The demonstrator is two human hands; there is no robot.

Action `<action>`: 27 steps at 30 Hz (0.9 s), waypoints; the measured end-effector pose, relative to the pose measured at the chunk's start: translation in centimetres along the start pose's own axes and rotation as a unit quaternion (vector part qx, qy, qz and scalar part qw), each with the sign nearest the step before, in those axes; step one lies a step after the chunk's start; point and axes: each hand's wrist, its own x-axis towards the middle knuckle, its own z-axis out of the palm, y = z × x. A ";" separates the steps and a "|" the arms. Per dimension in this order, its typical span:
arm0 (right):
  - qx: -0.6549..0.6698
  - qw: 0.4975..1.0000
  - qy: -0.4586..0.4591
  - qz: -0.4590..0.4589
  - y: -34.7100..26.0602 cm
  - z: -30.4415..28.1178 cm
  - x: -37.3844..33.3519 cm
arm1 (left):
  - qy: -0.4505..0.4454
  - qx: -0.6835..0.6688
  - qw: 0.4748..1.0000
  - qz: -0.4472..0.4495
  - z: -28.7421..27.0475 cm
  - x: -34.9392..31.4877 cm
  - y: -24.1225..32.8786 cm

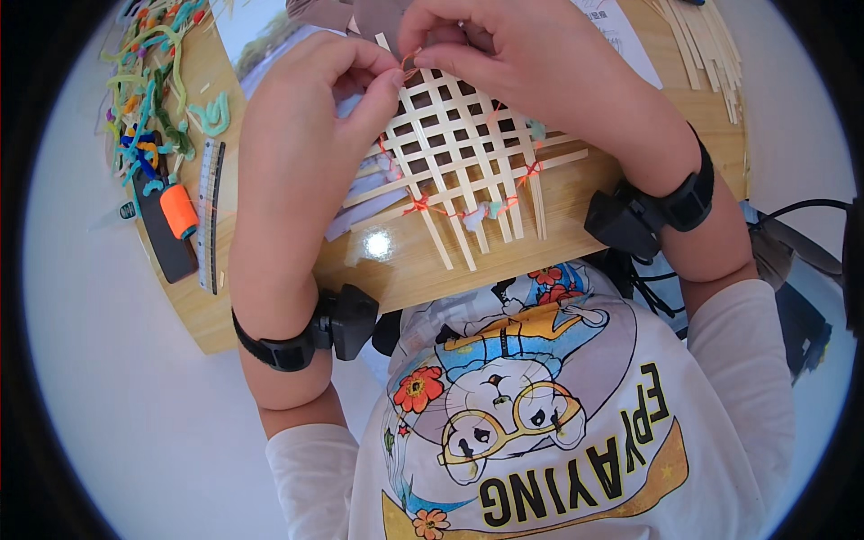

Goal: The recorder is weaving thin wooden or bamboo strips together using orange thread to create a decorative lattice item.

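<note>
Pinched thumb-to-finger, the left hand (335, 83) holds an orange cord (410, 63) at the far end of a woven strip lattice (450, 168); the right hand (483, 47), equally near, pinches the cord too. From both, the lattice spreads nearward and slightly right, long strips slanting that way.

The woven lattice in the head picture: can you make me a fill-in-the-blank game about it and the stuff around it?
1. The left hand and right hand meet at the ____ (near or far) end of the woven lattice, seen from the shirt.
2. The thread spool is bright ____.
3. The ruler lies to that spool's ____.
4. The fuzzy pipe cleaners lie on the picture's ____ side.

Missing words: far; orange; right; left.
</note>
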 end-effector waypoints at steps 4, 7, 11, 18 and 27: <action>0.022 0.997 -0.018 0.069 0.3 -0.1 0.0 | 0.001 -0.002 1.000 0.000 0.0 0.0 0.1; -0.019 1.000 0.000 -0.011 -0.1 0.0 -0.3 | -0.001 -0.011 1.000 0.001 0.1 0.0 -0.1; -0.046 0.999 0.000 -0.009 -0.1 0.3 -0.3 | -0.004 -0.012 1.000 0.002 0.1 0.0 -0.2; -0.035 0.999 0.006 0.020 -0.2 0.5 -0.4 | -0.010 -0.039 0.999 -0.010 0.3 0.0 -0.4; -0.071 0.996 -0.036 0.026 0.5 1.5 0.0 | -0.022 -0.018 0.999 -0.022 0.2 0.0 -0.3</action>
